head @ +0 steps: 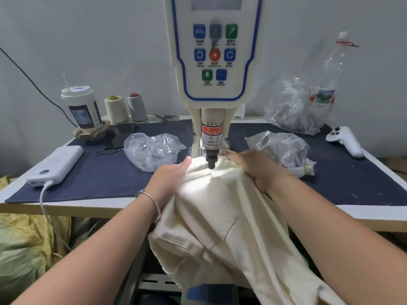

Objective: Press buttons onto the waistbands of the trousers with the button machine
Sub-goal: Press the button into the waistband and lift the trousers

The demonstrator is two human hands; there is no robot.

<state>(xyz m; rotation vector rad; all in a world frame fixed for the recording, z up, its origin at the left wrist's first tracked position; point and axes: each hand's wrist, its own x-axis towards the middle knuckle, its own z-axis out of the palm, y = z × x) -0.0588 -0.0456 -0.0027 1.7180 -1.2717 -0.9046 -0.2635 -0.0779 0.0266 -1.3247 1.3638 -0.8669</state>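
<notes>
Cream trousers (220, 212) lie bunched at the table's front middle, their waistband under the black punch (211, 160) of the white button machine (217, 62). My left hand (170, 179) grips the fabric on the left of the punch, thumb lying along the waistband. On the right, my right hand (253, 166) holds the bunched cloth, fingertips close to the punch. The rest of the trousers hangs down over the table edge toward me. No button shows under the punch.
On the dark blue mat (105, 172): a power bank (57, 165) with its cable at left, a cup (81, 108), two thread cones (125, 108), three clear plastic bags (152, 150) (284, 148) (301, 106), a white controller (345, 140) at right. Sacks lie below left.
</notes>
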